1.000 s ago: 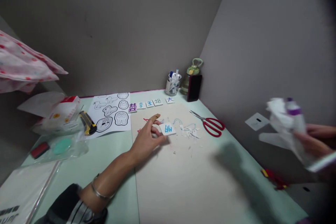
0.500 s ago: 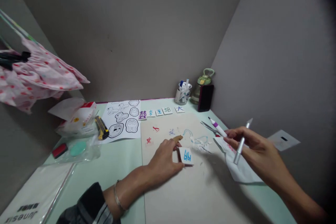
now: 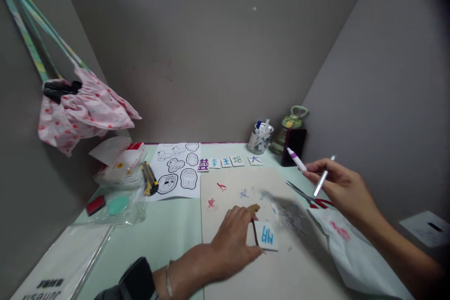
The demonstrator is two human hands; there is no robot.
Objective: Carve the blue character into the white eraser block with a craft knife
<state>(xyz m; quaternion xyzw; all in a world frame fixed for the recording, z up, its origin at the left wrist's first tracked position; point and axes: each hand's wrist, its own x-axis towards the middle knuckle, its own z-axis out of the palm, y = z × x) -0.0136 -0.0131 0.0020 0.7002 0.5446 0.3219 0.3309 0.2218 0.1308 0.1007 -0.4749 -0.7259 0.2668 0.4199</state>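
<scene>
My left hand (image 3: 234,236) is closed at the left edge of a white square block (image 3: 267,235) with blue writing, the thumb at its lower corner. A tan piece (image 3: 253,208) shows by the fingertips; what it is I cannot make out. The block is low over a beige board (image 3: 232,272) bearing red and blue marks and pale scraps. Raised at the right, my right hand (image 3: 339,185) is closed on a white marker with a purple band (image 3: 297,159), its dark tip bare. A slim silver craft knife (image 3: 324,177) is also held between those fingers.
Red-handled scissors (image 3: 309,196) and a red-stained tissue (image 3: 355,248) lie below my right hand. Several lettered blocks (image 3: 227,162) line the board's far edge. Behind stand a pen cup (image 3: 260,140), a green bottle (image 3: 279,139) and a phone (image 3: 294,146). A yellow-black cutter (image 3: 149,179) lies left.
The view has shifted, so the desk sits lower and farther right. More of the scissors and tissue shows beneath my right hand. Both hands keep their holds.
</scene>
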